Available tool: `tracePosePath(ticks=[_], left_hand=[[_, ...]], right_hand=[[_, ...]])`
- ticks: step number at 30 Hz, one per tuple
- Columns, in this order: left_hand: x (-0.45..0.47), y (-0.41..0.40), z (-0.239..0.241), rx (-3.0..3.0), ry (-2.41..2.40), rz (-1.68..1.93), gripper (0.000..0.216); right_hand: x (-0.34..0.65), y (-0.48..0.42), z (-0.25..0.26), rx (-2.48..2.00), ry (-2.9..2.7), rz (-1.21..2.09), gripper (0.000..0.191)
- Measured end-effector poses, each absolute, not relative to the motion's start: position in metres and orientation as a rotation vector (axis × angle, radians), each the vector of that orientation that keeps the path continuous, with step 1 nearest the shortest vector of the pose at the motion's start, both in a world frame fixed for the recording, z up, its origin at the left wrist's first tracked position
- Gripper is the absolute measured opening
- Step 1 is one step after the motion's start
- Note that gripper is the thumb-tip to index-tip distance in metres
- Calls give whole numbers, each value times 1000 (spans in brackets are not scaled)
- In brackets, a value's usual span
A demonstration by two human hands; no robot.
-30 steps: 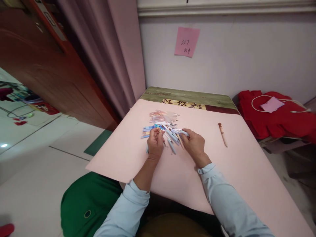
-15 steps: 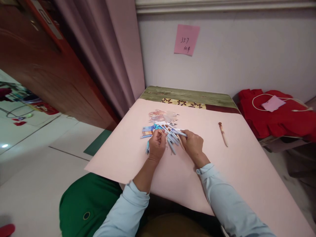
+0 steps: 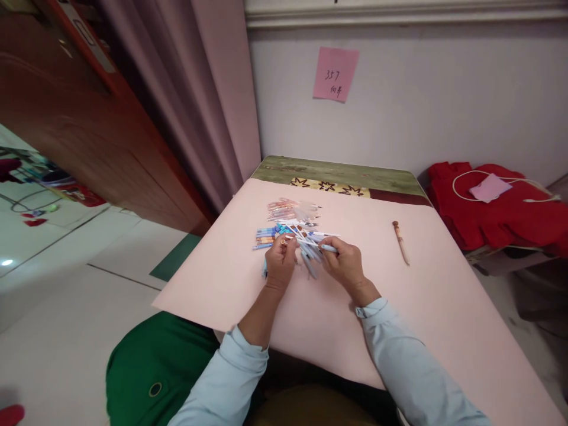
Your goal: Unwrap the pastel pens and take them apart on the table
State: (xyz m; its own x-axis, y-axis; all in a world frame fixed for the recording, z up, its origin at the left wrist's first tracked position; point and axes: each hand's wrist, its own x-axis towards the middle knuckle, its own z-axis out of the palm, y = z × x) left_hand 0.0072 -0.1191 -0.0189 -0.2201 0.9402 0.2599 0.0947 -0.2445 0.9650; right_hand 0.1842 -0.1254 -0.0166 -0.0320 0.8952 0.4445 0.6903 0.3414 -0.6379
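Note:
My left hand (image 3: 280,263) is closed, pinching one end of a thin white pen refill (image 3: 305,241). A small tan pen part (image 3: 283,242) also shows at its fingertips. My right hand (image 3: 345,263) grips a light blue pen barrel (image 3: 329,248), whose open end meets the refill's other end; whether the tip is inside I cannot tell. Under and between the hands lies a loose heap of grey-blue pen barrels (image 3: 307,264) and white refills. Blue and orange pen parts (image 3: 265,238) sit in a row left of it, with clear pinkish barrels (image 3: 282,210) behind.
One whole beige pen with a brown top (image 3: 401,244) lies apart on the right of the pink-covered table (image 3: 426,331). Red cloth with a white cable (image 3: 497,207) is beyond the right edge. A green stool (image 3: 151,361) stands at the lower left, near a wooden door (image 3: 110,124).
My right hand has turned and drawn slightly back, and its light blue barrel now lines up with the refill at my left fingertips. My left hand has barely moved.

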Motion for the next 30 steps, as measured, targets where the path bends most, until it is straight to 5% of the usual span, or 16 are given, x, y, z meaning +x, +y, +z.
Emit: tracePosePath(ticks=[10, 30], left_hand=[[6, -118, -21, 1128, 1188, 1618, 29], [6, -117, -24, 1129, 1169, 1598, 30]], right_hand=[[196, -138, 9, -1571, -1824, 322, 33], [205, -137, 4, -1543, -2009, 282, 17]])
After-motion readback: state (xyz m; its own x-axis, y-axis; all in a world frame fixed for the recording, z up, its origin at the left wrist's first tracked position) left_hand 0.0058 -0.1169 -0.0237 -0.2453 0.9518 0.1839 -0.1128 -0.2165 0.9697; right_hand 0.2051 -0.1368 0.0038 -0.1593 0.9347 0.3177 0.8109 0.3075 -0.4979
